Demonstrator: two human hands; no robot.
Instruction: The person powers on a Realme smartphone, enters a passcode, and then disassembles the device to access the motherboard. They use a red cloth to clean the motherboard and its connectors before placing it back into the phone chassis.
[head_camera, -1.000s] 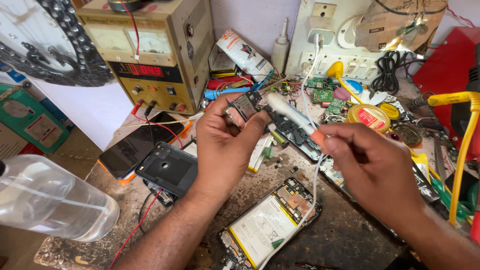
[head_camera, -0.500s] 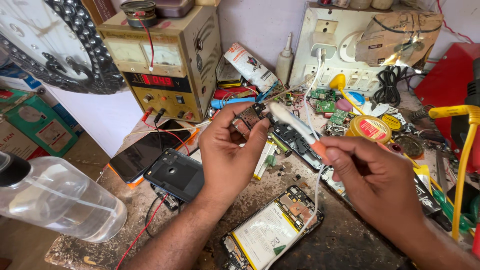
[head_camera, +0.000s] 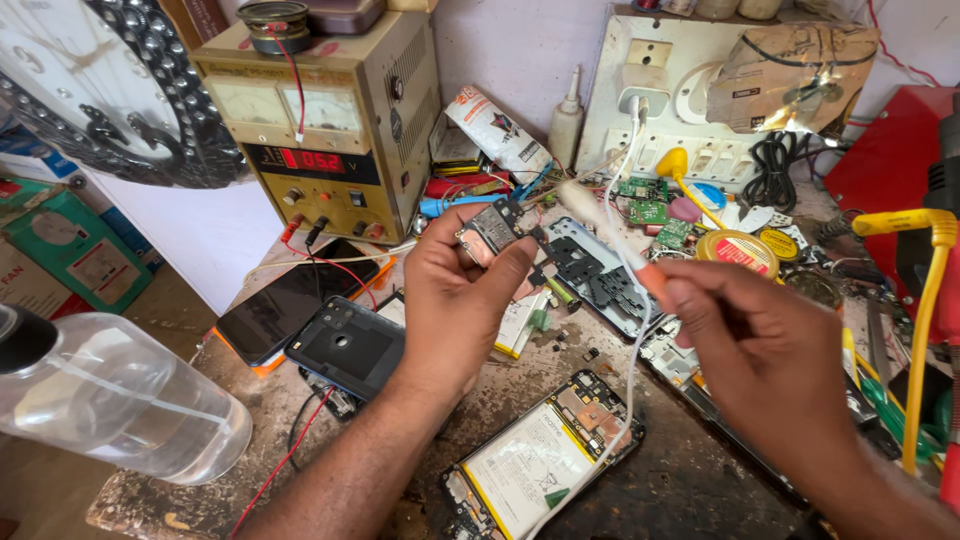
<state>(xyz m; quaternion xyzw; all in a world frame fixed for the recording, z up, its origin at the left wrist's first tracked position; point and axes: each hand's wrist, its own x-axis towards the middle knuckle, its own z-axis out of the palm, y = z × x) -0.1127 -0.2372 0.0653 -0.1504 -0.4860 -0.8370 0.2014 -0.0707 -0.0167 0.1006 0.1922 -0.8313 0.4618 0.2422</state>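
Pinching a small circuit board (head_camera: 487, 232), left hand (head_camera: 462, 290) faces right hand's (head_camera: 762, 350) grip on an orange-handled brush (head_camera: 612, 238).

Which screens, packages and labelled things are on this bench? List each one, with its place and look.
Red digital display: beige power supply front, back left.
Dark phone screen: flat, left of the left hand.
White sachet: leaning at the wall.
Round yellow tin: red label, above the right hand.
Green box: far left.

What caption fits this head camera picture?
Left hand holds a small circuit board while right hand brushes it with a toothbrush above an opened phone.
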